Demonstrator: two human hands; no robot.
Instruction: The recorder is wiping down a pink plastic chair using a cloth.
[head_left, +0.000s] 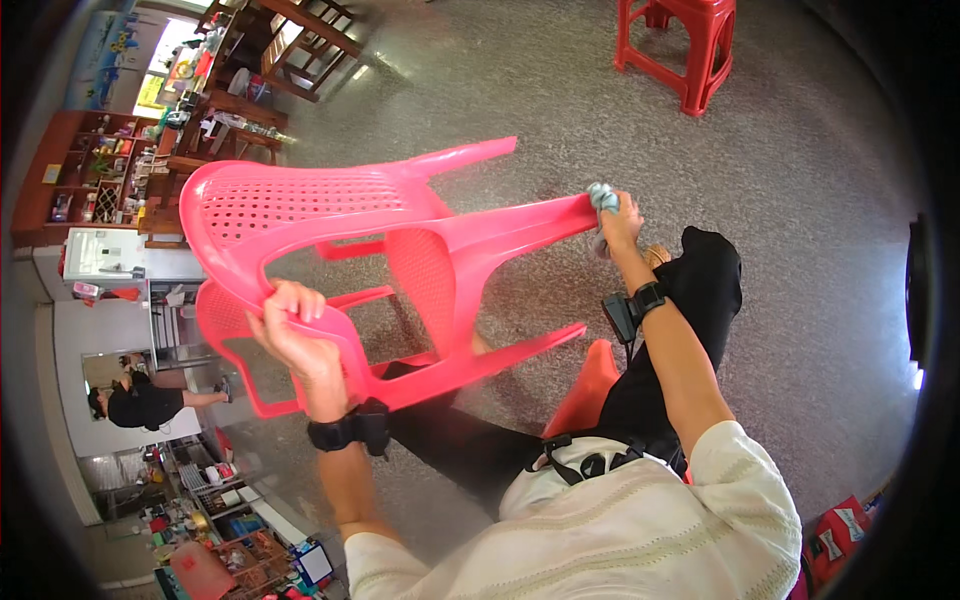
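Note:
A pink plastic armchair (345, 199) is tipped over in front of me, with its perforated backrest to the left and its legs pointing right. My left hand (296, 330) is closed around the chair's armrest edge. At the end of one chair leg, my right hand (626, 225) presses a bunched light blue-grey cloth (603, 196) around the plastic. Part of the cloth hangs below the leg, and my fingers partly hide it. Black straps with small devices circle both my wrists.
Another pink plastic chair (223, 311) stands just beyond the left hand. A red plastic stool (705, 56) is at the top right. Wooden furniture (300, 56) and a cluttered shelf (82, 180) line the left. A person in black (146, 401) is farther off.

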